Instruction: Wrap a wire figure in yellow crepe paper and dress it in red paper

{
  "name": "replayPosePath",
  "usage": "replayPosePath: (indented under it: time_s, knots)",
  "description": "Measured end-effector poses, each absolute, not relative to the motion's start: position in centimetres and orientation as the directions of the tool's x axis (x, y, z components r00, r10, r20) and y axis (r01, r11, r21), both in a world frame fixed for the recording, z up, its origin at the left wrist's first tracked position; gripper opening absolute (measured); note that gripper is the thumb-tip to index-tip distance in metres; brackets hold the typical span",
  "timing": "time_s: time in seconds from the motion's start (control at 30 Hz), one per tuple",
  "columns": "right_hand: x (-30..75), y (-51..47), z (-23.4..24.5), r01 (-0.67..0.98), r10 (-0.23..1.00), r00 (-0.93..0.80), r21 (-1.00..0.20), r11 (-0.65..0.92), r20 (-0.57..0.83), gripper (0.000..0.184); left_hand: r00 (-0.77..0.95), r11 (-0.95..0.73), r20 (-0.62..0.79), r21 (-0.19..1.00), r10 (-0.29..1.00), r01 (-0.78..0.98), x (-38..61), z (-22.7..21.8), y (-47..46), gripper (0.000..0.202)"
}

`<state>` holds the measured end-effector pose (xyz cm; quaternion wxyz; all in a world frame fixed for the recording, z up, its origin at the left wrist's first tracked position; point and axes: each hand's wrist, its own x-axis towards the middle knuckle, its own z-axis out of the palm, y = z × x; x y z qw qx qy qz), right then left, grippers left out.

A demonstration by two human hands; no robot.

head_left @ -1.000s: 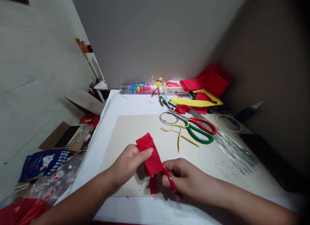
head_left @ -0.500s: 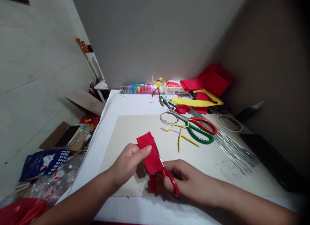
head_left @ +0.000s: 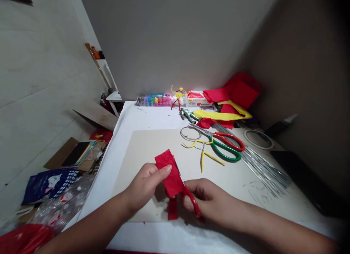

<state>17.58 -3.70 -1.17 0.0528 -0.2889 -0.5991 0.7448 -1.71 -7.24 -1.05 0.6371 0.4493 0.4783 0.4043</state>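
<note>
My left hand (head_left: 146, 184) pinches a folded piece of red crepe paper (head_left: 169, 173) and holds it just above a beige cardboard sheet (head_left: 153, 144). My right hand (head_left: 210, 201) grips small red-handled scissors (head_left: 191, 203), whose blades reach into the paper's right edge. A narrow red strip (head_left: 172, 209) hangs below the paper by the scissors. The blades are mostly hidden behind the paper.
Larger scissors with red and green handles (head_left: 224, 144) lie further back, beside yellow paper strips (head_left: 203, 155), a wire ring (head_left: 190, 133) and a bundle of thin metal wires (head_left: 262, 162). Red and yellow crepe paper (head_left: 232, 97) is piled at the back. A tape roll (head_left: 258, 139) lies right.
The scissor handles opened and came together again while my right hand shifted slightly along the red paper. My left hand kept holding the paper almost still.
</note>
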Motion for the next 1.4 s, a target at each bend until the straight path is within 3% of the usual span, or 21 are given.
replayPosePath:
  time_s: [0.57, 1.03, 1.4]
  knots:
    - [17.55, -3.66, -0.82, 0.294, 0.422, -0.814, -0.91, -0.293, -0.4, 0.035, 0.212, 0.257, -0.234, 0.963, 0.949, -0.087, -1.69, -0.92, -7.29, 0.047]
    - [17.59, -3.67, -0.67, 0.299, 0.428, -0.813, -0.914, -0.273, -0.394, 0.039, 0.062, 0.212, -0.203, 0.956, 0.977, -0.201, -1.94, -1.59, -6.99, 0.037]
    - [17.58, -3.73, -1.33, 0.279, 0.436, -0.816, -0.92, -0.275, -0.378, 0.039, 0.062, 0.195, -0.19, 0.978, 0.98, -0.071, -1.59, -0.99, -7.07, 0.039]
